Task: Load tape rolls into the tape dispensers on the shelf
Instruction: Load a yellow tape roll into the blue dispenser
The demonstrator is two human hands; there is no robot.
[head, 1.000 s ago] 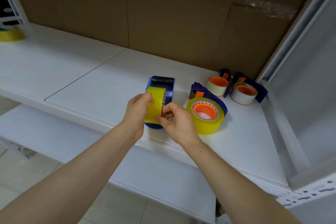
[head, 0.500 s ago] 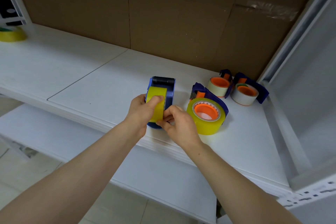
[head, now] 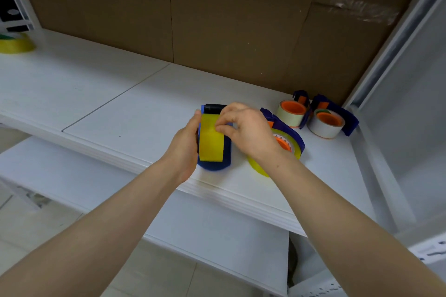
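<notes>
Right hand (head: pixel 248 131) advanced along roll (head: pixel 211 142), dispenser (head: pixel 213 166) pointing away

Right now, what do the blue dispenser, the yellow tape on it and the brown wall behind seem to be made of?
The dispenser looks like moulded plastic, smooth and evenly blue. The tape seems thin plastic film, smooth yellow. The wall is likely cardboard: matt brown, seams, a taped patch.

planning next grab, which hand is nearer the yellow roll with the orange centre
Right. Right hand sits just left of the roll; left hand farther left, past the dispenser.
</notes>
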